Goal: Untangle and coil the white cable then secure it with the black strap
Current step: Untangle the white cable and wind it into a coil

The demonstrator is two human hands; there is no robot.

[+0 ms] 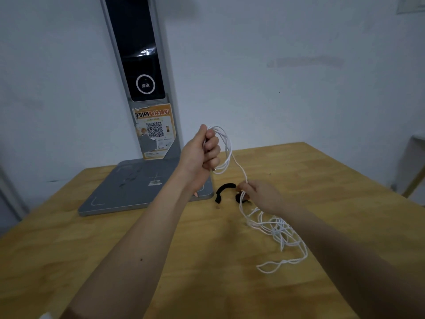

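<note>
The left hand [202,153] is raised above the light wooden surface [115,238], fingers curled round several loops of thin white cable [226,150]. From those loops one strand runs down to the right hand [259,195], which pinches it just beside the curved black fabric strap [224,191]. The strap lies on the surface, near the corner of a grey metal base plate [128,189]. Nearer the viewer than the strap, the remaining cable lies tangled on the surface.
</note>
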